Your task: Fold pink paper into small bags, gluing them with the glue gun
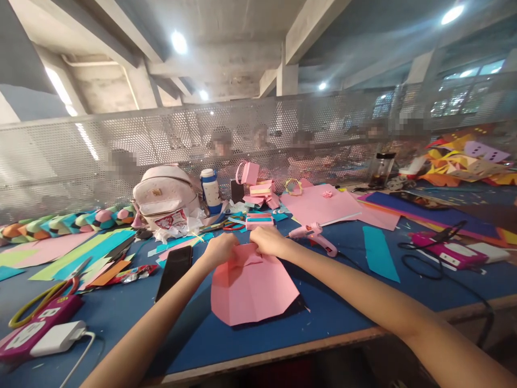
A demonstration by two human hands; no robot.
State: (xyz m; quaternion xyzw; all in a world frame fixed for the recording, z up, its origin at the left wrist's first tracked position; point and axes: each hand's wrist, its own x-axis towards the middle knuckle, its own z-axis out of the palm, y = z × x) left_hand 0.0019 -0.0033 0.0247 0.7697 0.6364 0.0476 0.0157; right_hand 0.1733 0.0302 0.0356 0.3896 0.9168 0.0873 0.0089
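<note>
A piece of pink paper (pixel 254 288) with fold lines stands tilted over the blue table, its wide edge towards me. My left hand (pixel 221 250) is closed on its far left edge, and my right hand (pixel 267 241) is closed on the far edge a little to the right. The fingertips of both are partly hidden behind the paper. Just beyond my hands lies a small pink and blue paper box (pixel 259 220). To the right of my right hand rests a pink glue gun (pixel 314 236), and a black phone (pixel 174 272) lies left of my left forearm.
Scissors (pixel 52 293) and a purple power strip (pixel 40 328) lie at left; another power strip (pixel 446 252) with a black cable is at right. A backpack (pixel 165 196), a bottle (pixel 210 191) and pink sheets (pixel 319 202) line the back, before a perforated metal screen (pixel 169 137).
</note>
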